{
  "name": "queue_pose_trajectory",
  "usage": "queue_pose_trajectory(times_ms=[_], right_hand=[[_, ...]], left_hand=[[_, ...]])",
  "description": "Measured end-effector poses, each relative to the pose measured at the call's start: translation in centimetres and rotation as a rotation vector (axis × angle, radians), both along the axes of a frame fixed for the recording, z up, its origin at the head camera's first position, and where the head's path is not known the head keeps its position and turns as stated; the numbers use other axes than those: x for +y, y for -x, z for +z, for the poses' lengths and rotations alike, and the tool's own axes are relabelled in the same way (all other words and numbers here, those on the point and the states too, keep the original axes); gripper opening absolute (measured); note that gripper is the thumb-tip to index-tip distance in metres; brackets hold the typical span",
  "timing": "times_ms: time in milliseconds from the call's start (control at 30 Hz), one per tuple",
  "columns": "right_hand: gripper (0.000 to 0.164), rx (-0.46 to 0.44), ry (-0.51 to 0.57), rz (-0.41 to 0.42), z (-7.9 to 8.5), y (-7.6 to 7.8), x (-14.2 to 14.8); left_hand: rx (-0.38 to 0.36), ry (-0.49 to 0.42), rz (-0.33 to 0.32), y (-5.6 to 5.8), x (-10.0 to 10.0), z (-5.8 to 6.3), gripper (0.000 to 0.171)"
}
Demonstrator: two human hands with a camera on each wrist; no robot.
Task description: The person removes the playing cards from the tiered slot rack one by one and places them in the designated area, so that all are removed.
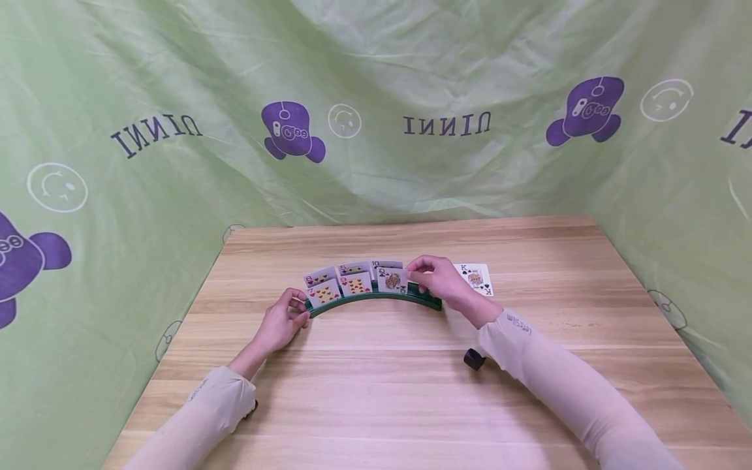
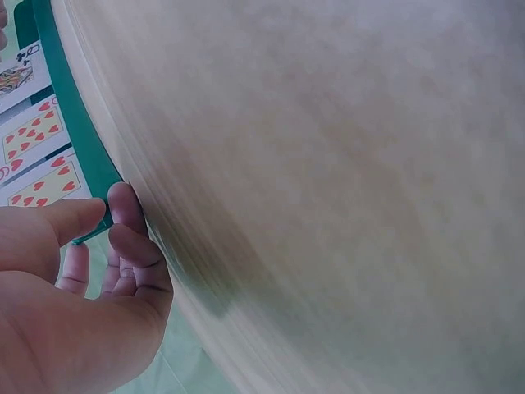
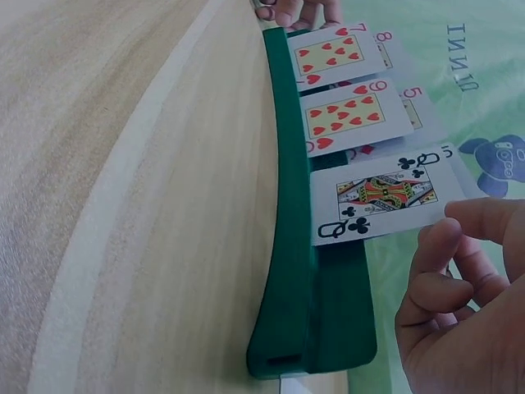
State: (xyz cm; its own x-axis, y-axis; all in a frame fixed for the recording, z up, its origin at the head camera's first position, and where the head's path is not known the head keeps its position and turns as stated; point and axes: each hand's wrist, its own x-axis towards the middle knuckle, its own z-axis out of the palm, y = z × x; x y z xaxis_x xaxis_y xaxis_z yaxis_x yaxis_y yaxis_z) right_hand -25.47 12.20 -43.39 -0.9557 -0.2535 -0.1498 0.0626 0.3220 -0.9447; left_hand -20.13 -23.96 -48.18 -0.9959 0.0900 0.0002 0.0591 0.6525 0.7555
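A curved green card holder [image 1: 425, 298] stands on the table with playing cards upright in two rows. My left hand [image 1: 281, 325] grips its left end between thumb and fingers. At the right of the front row is the queen of clubs [image 3: 385, 197], its lower edge at the slot; my right hand [image 1: 440, 284] pinches its upper corner. Left of it stand the nine of hearts [image 3: 344, 116] and the seven of hearts [image 3: 330, 56]. Behind them, partly covered, are a red eight [image 1: 320, 277], a red five [image 1: 354, 267] and a black ten [image 1: 386, 264].
A king of spades [image 1: 474, 279] lies face up on the wooden table [image 1: 376, 391], just beyond my right wrist. A small black object [image 1: 473, 359] shows by the right sleeve. Green printed cloth [image 1: 376, 176] hangs around the table's back and sides.
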Motion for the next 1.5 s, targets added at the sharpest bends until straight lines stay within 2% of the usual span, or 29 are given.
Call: queue_pose_trajectory(times_ms=[333,633,900,1500], right_hand=[[0.022,-0.005,0.016,0.011,0.6,-0.1,1.1],[0.021,0.002,0.020,0.003,1.0,-0.2,2.2],[0.020,-0.026,0.084,0.005,1.2,-0.3,3.2],[0.017,-0.021,0.104,-0.057,1.2,0.2,6.2]], left_hand=[[-0.016,0.021,0.006,0.0,0.1,0.1,0.032],[0.003,0.023,-0.003,0.1,-0.1,-0.1,0.031],[-0.001,0.013,0.001,0.2,0.0,0.0,0.032],[0.003,0.004,0.003,0.1,0.0,0.0,0.032]])
